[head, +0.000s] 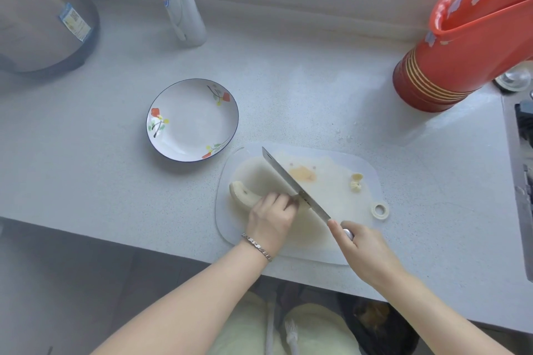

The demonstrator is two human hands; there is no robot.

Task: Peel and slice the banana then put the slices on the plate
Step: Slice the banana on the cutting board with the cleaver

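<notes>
A peeled pale banana (242, 193) lies on the left part of the translucent cutting board (340, 190). My left hand (271, 219) grips its right end, fingers curled over it. My right hand (360, 245) holds the handle of a long knife (294, 184), index finger laid along the spine. The blade slants up to the left and meets the banana right beside my left fingertips. A small banana end piece (356, 181) sits on the right of the board. The white flowered plate (192, 119) with a blue rim stands bare, up and left of the board.
A red stack of buckets (450, 66) stands at the back right, a clear bottle (178, 0) at the back middle, a metal pot (40, 17) at the back left. A sink edge (519, 181) runs along the right. The counter's front edge passes just below the board.
</notes>
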